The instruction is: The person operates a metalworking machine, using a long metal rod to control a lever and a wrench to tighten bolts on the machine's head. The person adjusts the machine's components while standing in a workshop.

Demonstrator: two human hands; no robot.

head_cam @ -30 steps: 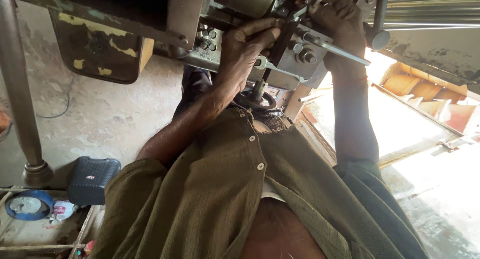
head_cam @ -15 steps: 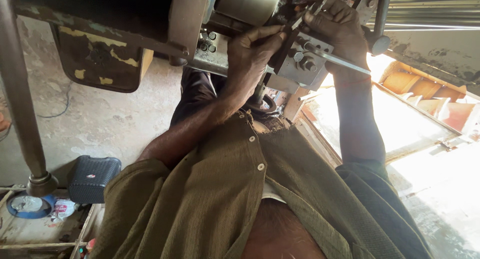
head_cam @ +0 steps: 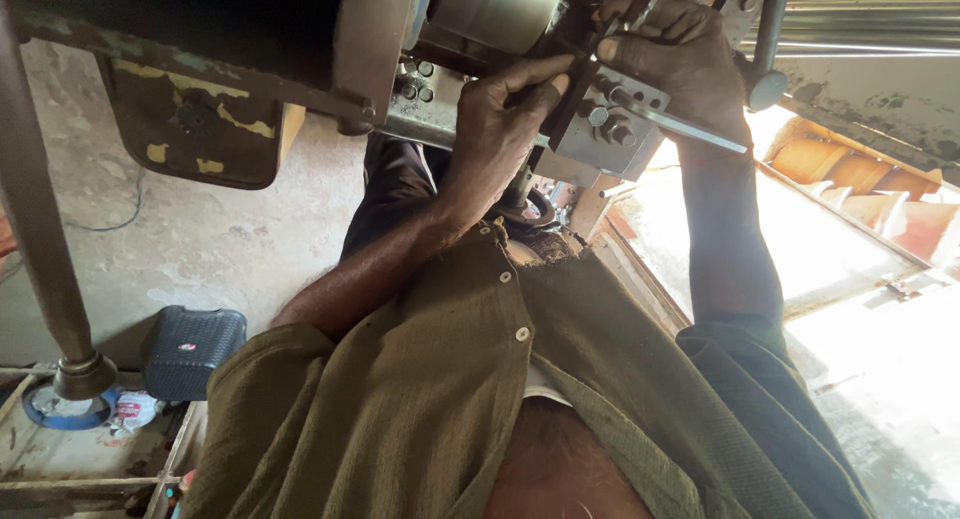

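Both hands up on the lathe. Left hand (head_cam: 500, 119) has fingers curled against the grey tool post block (head_cam: 600, 139), just beside the shiny chuck (head_cam: 495, 14). Right hand (head_cam: 670, 64) has fingers wrapped tight round the tool post top, above the protruding steel bar (head_cam: 690, 129).

Both hands (head_cam: 505, 119) (head_cam: 675, 64) raised, fingers curled

Noting a smooth, glossy steel cylinder (head_cam: 495, 14), a dull grey metal block (head_cam: 600, 139) with bolts, my matt olive cloth shirt (head_cam: 430, 399), and a rough concrete floor (head_cam: 200, 239).
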